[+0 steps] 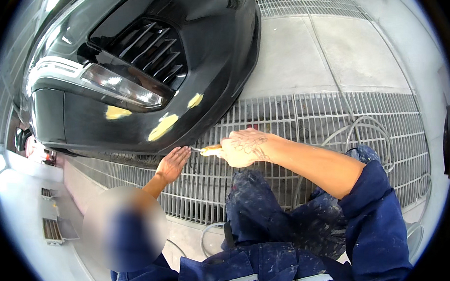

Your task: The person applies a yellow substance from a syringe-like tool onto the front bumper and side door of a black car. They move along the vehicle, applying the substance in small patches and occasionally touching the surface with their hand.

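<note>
Tool clamped in my right hand, tip near the edge of the bumper; left hand fingers stretched beside it, probably for steadying.

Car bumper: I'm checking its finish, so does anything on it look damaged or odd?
Yes: three irregular pale-yellow patches stand out near the lamp on the dark bumper. They break its dark colour, perhaps filler over repairs, though I can't confirm that.
</note>
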A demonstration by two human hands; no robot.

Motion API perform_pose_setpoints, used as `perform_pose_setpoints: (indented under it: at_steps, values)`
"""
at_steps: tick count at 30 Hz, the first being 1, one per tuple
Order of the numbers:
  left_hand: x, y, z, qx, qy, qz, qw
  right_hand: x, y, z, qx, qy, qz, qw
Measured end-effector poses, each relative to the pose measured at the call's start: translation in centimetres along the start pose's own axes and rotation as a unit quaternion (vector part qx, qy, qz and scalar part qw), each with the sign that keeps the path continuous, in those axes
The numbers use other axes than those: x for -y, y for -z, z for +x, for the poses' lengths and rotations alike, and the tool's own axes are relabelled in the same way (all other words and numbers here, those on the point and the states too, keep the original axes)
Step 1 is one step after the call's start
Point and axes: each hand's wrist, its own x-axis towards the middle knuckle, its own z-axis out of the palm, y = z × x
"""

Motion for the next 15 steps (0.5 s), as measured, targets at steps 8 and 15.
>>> perform_pose_setpoints:
  at_steps: [8,15]
  values:
    - [0.6,5.1,3.6,-0.037,0.016,0.027,0.999,1.1,3.3,-5.3,-0.057,-0.047,0.085,0.994]
    - [2.5,7.2,2.3,-0.094,0.106,0.055,0.988,1.1,2.9,-6.2,-0.081,-0.025,0.043,0.995]
